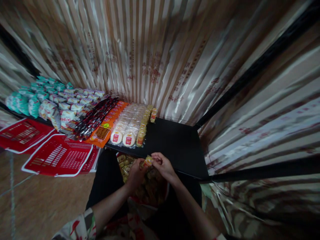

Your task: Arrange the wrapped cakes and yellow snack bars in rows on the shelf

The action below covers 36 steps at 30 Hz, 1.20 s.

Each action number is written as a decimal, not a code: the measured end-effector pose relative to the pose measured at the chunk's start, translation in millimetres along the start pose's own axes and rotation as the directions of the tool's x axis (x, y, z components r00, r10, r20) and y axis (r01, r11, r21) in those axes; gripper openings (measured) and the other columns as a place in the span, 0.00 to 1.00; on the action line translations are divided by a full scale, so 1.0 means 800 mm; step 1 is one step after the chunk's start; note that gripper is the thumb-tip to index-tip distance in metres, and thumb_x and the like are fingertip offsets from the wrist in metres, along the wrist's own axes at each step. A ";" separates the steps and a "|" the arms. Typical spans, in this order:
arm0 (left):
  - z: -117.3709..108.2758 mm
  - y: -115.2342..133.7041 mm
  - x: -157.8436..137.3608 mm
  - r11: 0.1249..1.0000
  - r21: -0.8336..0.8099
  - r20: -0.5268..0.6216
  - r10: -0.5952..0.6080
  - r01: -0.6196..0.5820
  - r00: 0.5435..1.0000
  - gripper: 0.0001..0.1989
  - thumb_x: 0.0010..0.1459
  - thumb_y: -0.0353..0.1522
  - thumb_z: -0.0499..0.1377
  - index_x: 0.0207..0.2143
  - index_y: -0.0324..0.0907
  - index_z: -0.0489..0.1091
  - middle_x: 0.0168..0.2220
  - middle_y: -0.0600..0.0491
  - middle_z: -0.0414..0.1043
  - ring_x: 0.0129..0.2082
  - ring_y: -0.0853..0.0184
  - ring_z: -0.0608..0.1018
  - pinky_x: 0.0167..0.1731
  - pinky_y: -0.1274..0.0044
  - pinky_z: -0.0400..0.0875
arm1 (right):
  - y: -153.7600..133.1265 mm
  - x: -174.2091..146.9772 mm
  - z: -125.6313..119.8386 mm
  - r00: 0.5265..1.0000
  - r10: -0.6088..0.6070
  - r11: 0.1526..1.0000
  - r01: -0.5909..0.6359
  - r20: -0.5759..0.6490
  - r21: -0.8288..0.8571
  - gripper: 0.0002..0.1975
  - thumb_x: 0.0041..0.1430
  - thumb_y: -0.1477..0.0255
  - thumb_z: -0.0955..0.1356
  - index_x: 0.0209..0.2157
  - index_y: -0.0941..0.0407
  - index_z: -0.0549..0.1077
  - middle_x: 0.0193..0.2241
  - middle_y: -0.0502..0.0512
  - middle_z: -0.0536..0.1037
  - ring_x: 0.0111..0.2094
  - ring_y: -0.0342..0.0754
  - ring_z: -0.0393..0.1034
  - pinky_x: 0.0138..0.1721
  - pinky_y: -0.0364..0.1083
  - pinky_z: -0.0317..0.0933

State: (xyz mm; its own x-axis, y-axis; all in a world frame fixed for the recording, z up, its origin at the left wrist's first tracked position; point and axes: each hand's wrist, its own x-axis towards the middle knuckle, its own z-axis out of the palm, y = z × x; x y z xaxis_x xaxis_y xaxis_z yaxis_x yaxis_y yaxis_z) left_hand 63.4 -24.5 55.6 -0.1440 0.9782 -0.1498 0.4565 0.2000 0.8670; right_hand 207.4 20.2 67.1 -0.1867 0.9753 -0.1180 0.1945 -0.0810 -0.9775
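Between my two hands is a small yellow snack packet (148,161) with red and white print. My left hand (136,173) pinches it from the left. The fingers of my right hand (163,166) close on its right side. Directly below lies a red-edged bag (167,191) in my lap, full of similar small yellow packets (150,188), partly hidden by my hands and forearms. Just beyond on the black shelf, a row of matching yellow packets (142,128) runs toward the curtain, with a single packet (153,115) at the back right of it.
The black shelf (175,143) also bears round white packaged cakes (128,139), orange snack packs (102,132), dark red packets (96,116), white bags (68,118) and teal bags (33,106). Red printed bags (60,156) hang at the left front. Dark poles (260,60) and a striped curtain (155,50) enclose the back.
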 end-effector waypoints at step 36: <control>0.090 0.113 0.217 0.971 -0.232 -0.180 0.022 -0.064 0.983 0.23 0.61 0.31 0.43 0.57 0.32 0.57 0.61 0.41 0.53 0.61 0.63 0.57 0.61 0.70 0.49 | 0.008 0.259 -0.043 0.921 -0.270 0.944 0.196 -0.280 -0.267 0.18 0.51 0.63 0.63 0.42 0.56 0.71 0.37 0.53 0.76 0.37 0.48 0.70 0.43 0.48 0.63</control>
State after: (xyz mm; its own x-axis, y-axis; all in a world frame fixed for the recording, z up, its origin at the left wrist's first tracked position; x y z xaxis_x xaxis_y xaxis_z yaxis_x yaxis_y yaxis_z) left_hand 142.9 167.6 73.5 -0.2902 0.9560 -0.0429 0.2489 0.1187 0.9612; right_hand 203.4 228.9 42.7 0.0450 0.9778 0.2046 0.4044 0.1694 -0.8987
